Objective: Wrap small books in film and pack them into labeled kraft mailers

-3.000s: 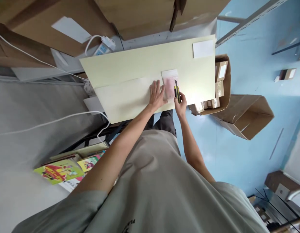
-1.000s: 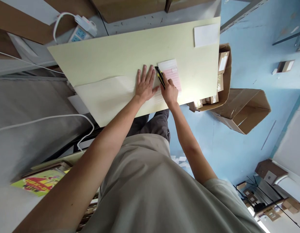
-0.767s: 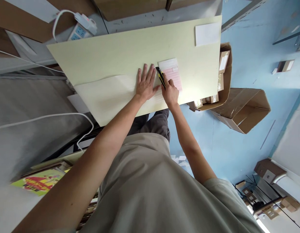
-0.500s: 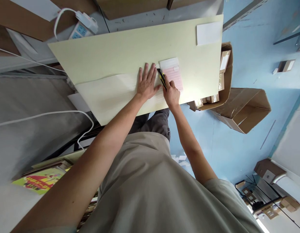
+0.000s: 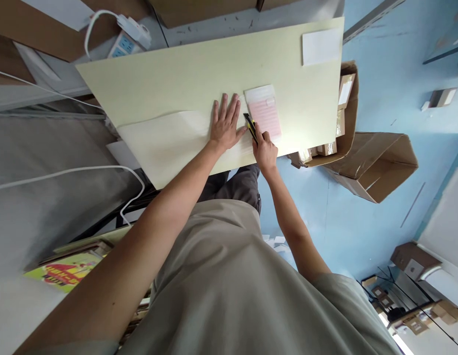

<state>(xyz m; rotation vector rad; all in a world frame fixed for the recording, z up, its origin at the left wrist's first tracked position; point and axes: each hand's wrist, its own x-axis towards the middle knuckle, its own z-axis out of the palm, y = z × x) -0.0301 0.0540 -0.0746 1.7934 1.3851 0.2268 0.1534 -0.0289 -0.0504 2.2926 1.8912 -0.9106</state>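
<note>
Fingers (image 5: pixel 229 106) of your left hand (image 5: pixel 224 125) lie spread flat on the sheet (image 5: pixel 170 143), while your right hand (image 5: pixel 265 150) grips the knife (image 5: pixel 251 128) at its 3 o'clock, beside the pink card (image 5: pixel 264 112).

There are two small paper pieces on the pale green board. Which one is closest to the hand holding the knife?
The pink-lined slip, just beside the right hand and its utility knife. The plain white paper lies apart at the board's far right corner.
</note>
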